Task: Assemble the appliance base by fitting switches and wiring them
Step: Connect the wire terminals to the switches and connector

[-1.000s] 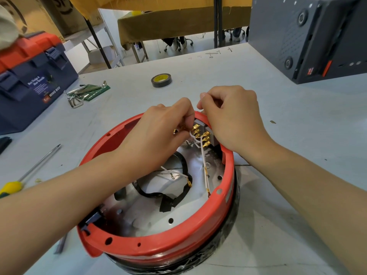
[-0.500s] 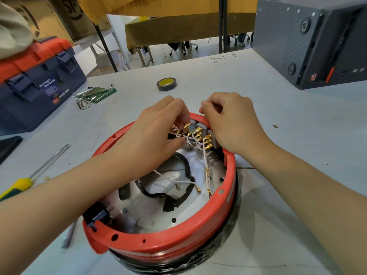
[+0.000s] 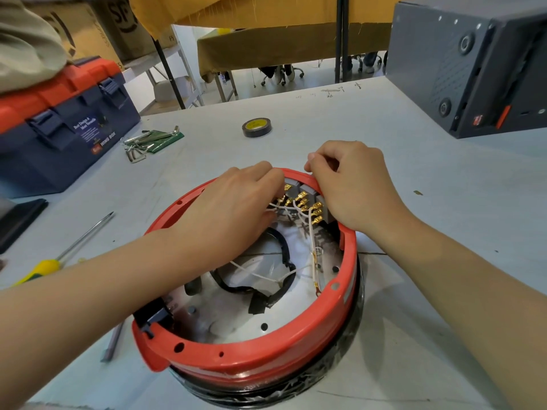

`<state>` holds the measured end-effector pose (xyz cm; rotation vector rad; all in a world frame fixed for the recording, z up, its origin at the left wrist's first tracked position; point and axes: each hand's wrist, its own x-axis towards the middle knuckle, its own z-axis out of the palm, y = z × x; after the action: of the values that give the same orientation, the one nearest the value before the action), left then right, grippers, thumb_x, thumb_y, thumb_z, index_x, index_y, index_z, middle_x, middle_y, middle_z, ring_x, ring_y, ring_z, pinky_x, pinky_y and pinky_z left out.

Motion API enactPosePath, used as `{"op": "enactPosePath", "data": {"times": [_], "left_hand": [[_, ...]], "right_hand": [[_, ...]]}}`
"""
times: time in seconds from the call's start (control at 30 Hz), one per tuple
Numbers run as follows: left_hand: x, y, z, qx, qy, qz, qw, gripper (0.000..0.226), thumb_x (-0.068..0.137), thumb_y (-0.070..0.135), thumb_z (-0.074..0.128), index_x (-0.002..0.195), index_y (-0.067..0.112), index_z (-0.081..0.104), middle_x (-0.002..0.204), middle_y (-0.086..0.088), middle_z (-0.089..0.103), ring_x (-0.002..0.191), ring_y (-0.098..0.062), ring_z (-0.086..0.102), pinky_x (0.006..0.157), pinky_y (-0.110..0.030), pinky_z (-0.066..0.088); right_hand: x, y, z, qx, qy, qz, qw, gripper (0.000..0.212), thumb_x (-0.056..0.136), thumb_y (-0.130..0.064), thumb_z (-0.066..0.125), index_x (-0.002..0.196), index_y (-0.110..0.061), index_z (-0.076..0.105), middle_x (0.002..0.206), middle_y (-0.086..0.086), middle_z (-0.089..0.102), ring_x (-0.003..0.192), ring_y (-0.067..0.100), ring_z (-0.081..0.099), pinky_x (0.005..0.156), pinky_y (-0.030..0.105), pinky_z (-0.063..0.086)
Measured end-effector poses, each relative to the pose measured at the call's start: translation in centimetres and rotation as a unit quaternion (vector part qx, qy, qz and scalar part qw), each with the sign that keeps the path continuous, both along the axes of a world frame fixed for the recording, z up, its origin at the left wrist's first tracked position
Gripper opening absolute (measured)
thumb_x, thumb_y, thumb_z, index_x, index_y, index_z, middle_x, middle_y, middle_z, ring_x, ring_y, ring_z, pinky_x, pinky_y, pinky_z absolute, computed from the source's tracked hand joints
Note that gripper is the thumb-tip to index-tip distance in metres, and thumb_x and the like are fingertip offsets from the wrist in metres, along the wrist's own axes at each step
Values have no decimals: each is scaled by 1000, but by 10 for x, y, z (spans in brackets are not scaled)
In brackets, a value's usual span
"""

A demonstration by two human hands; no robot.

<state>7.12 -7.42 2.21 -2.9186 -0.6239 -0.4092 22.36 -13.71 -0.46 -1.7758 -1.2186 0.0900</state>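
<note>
Appliance base (image 3: pixel 254 350) sits on grey table (image 3: pixel 429 202) near toolbox (image 3: pixel 59 128).

A pale grey counter (image 3: pixel 414 179) runs to its far edge, scuffed and pencil-marked; beyond it, a light floor (image 3: pixel 266 87) in even, bright light; a table draped in mustard cloth (image 3: pixel 281 45) stands there, with chair castors (image 3: pixel 281 75) beneath it; a dark post (image 3: pixel 340 39) rises in front of the cloth; at left, a slanted metal frame (image 3: pixel 168 72) carries cardboard boxes (image 3: pixel 118 22).
</note>
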Motion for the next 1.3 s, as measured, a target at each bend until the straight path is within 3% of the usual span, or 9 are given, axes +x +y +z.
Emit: {"op": "enactPosePath", "data": {"times": [0.13,0.23,0.3,0.4,0.7,0.87,1.03,1.17,1.3], "left_hand": [[0,0,1,31,-11,-29,999,16,80,11,71,91,4,61,87,-13,61,73,-33,55,64,-39,42],[-2,0,0,85,-16,-54,995,9,77,8,71,79,1,65,74,-14,62,66,-35,57,59,-41,46],[-4,0,-2,133,-25,-57,989,9,78,13,66,76,4,67,71,-11,63,70,-33,58,63,-40,45],[-6,0,-4,170,-39,-66,983,12,82,14,63,72,8,68,69,-6,63,75,-30,60,70,-39,38],[-5,3,-9,20,-80,-40,996,14,73,7,75,66,14,66,67,7,63,83,-18,58,73,-28,21],[-5,7,-9,19,-95,-37,995,13,75,13,75,66,18,68,67,12,62,94,-17,53,79,-27,18],[-3,11,-9,41,-88,-74,993,8,75,13,70,68,15,68,72,4,64,94,-9,47,79,-27,18],[-2,14,-9,37,-85,-82,992,6,75,14,70,70,16,70,82,-3,63,90,-8,47,77,-29,20],[-1,16,-11,46,-91,-86,991,6,74,13,68,68,15,70,76,-1,64,88,-9,47,76,-30,23]], "right_hand": [[0,0,0,-4,-1,2,1000,31,98,-24,45,88,-9,70,80,4,67,62,8,53,59,14,40],[0,0,0,-3,4,2,1000,31,98,-24,45,88,-8,70,81,5,68,64,10,55,61,16,42],[0,0,0,-3,5,2,1000,31,98,-24,45,88,-9,70,82,5,68,66,11,56,61,21,43],[0,0,0,-2,4,2,1000,31,99,-24,45,88,-9,70,81,4,68,64,9,55,61,16,41],[1,1,-1,-4,0,1,1000,31,98,-25,45,88,-9,69,82,3,67,63,6,52,57,8,35],[1,0,0,-6,0,4,1000,31,99,-25,44,89,-10,69,83,3,68,67,8,55,59,10,38],[0,0,0,-4,-5,5,1000,32,98,-25,45,86,-9,69,80,4,68,69,15,58,68,30,48],[1,0,2,-13,-13,27,999,31,97,-25,46,89,-10,72,81,3,68,70,12,56,64,23,43],[2,3,1,-38,-7,49,998,31,97,-24,48,91,-8,74,68,-5,52,68,10,46,63,16,34]]}}
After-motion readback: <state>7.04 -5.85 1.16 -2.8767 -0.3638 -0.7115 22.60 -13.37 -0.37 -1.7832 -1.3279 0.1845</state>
